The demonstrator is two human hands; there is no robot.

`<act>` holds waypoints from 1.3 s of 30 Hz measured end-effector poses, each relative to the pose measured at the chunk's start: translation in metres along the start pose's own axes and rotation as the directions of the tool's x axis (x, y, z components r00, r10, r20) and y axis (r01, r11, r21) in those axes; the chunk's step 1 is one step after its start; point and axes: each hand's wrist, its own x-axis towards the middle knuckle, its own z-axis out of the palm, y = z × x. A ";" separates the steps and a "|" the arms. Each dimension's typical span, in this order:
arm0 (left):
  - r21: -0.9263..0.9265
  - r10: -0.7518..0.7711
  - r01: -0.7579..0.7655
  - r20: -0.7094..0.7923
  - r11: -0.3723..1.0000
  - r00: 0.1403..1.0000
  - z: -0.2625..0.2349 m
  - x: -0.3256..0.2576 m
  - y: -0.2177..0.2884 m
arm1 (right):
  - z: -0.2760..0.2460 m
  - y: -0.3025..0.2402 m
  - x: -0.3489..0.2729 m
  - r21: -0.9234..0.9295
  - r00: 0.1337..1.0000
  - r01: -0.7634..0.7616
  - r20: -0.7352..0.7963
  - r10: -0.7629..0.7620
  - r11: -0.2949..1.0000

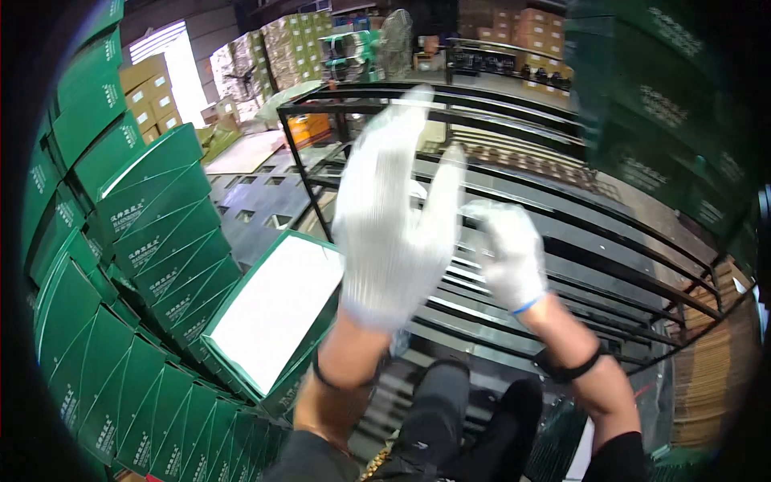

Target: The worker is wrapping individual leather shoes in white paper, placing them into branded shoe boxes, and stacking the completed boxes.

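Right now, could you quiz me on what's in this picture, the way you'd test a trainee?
1. True or false: both hands wear white knit gloves.
2. Which hand is raised higher with its fingers spread: A) the left hand B) the right hand?
3. Fill in: the flat box lying beside the left forearm has a white top and ____ sides.

Key:
1. True. Neither hand holds anything.
2. A. The left hand reaches up in front of the black metal rack; the right sits lower, fingers curled.
3. Green, like the stacked cartons on the left.
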 end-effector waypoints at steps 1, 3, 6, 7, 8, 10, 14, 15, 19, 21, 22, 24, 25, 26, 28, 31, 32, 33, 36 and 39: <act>0.249 -0.133 0.074 0.229 0.966 0.964 -0.028 -0.050 -0.013 | 0.056 0.006 -0.030 -0.022 0.994 -0.075 0.072 0.076 0.997; 0.639 -0.475 0.168 0.346 0.750 0.809 -0.087 -0.142 -0.034 | 0.150 -0.002 -0.033 -0.058 0.900 -0.221 0.371 0.226 0.974; 0.879 -0.747 0.048 0.374 0.475 0.550 -0.143 -0.171 -0.023 | 0.264 -0.014 0.015 -0.148 0.870 -0.156 0.448 0.207 0.977; 0.872 -0.805 0.143 0.353 0.467 0.477 -0.146 -0.166 -0.020 | 0.293 -0.013 0.029 -0.160 0.831 -0.204 0.493 0.258 0.966; 0.879 -0.811 0.105 0.376 0.466 0.448 -0.146 -0.174 -0.028 | 0.316 -0.005 0.038 -0.188 0.694 -0.277 0.640 0.331 0.942; 0.865 -0.785 0.046 0.430 0.500 0.445 -0.136 -0.163 -0.036 | 0.346 0.032 0.034 -0.293 0.570 -0.370 0.677 0.465 0.882; 0.905 -0.875 0.000 0.410 0.424 0.258 -0.129 -0.142 -0.054 | 0.305 0.043 -0.026 -0.291 0.752 -0.381 0.454 0.478 0.877; 0.911 -0.884 0.010 0.397 0.412 0.248 -0.135 -0.139 -0.054 | 0.275 0.039 -0.042 -0.288 0.778 -0.406 0.389 0.493 0.867; 0.736 -0.685 0.318 0.263 0.598 0.679 -0.142 -0.094 -0.022 | 0.077 0.060 -0.151 -0.187 0.916 -0.364 0.106 0.387 0.912; 0.344 -0.550 0.471 0.181 0.812 0.815 -0.144 -0.068 0.022 | -0.019 0.060 -0.212 -0.230 0.901 -0.430 -0.169 0.399 0.873; 0.225 -0.320 0.262 0.279 0.938 0.905 -0.150 -0.078 0.024 | -0.067 0.056 -0.233 -0.195 0.829 -0.556 -0.208 0.520 0.808; 0.016 -0.002 -0.007 0.535 1.000 0.845 -0.146 -0.110 0.036 | -0.148 0.022 -0.255 -0.061 0.685 -0.691 -0.377 0.624 0.721; -0.163 0.119 -0.019 0.633 0.986 0.765 -0.136 -0.133 0.042 | -0.185 0.003 -0.270 -0.018 0.620 -0.743 -0.396 0.677 0.670; -0.324 0.181 0.097 0.725 0.941 0.665 -0.127 -0.157 0.054 | -0.219 -0.015 -0.285 -0.039 0.606 -0.756 -0.420 0.676 0.653; -0.376 0.291 0.122 0.851 0.918 0.437 -0.117 -0.236 0.080 | -0.269 -0.050 -0.299 -0.091 0.617 -0.751 -0.452 0.645 0.654; -0.443 0.446 0.079 0.895 0.893 -0.014 -0.106 -0.325 0.110 | -0.311 -0.109 -0.300 -0.156 0.662 -0.723 -0.434 0.610 0.673; -0.455 0.477 0.166 0.869 0.875 -0.132 -0.099 -0.325 0.117 | -0.313 -0.122 -0.306 -0.207 0.682 -0.708 -0.446 0.579 0.675; -0.483 0.507 0.175 0.851 0.858 -0.140 -0.088 -0.326 0.128 | -0.312 -0.136 -0.301 -0.292 0.804 -0.585 -0.329 0.495 0.757; -0.146 -0.352 0.939 0.900 0.312 0.257 -0.048 -0.346 0.152 | -0.305 -0.162 -0.263 -0.220 0.956 -0.128 0.232 0.180 0.967; -0.103 -0.490 0.990 0.861 0.097 0.138 0.015 -0.366 0.129 | -0.301 -0.168 -0.233 -0.175 0.853 -0.067 0.501 0.147 0.982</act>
